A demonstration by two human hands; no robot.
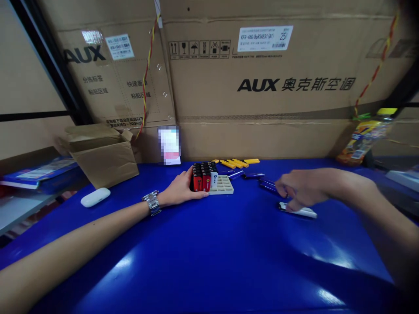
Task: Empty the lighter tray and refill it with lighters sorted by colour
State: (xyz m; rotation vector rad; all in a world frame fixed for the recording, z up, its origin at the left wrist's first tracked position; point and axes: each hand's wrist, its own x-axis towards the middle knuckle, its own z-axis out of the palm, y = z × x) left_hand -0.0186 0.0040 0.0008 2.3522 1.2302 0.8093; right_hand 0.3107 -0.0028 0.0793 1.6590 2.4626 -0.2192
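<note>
My left hand (181, 188) is wrapped round the left side of a pale gridded tray (225, 185), its thumb along the front. Red lighters (202, 183) and a white lighter (214, 179) stand upright in the tray's left part, black tops up; the cells at its right hold nothing. My right hand (306, 185) is low over the table with thumb and bent forefinger apart. The thumb overlaps a white lighter (304, 212) lying flat, and the forefinger reaches over the end of a purple lighter (268, 185). Whether they press on either is unclear.
Several yellow lighters (234, 164) and more purple lighters (236, 175) lie behind the tray on the blue table (196, 261). At left are a white earphone case (95, 197) and an open cardboard box (108, 159). A drink bottle (366, 137) stands back right, before large cartons (262, 104).
</note>
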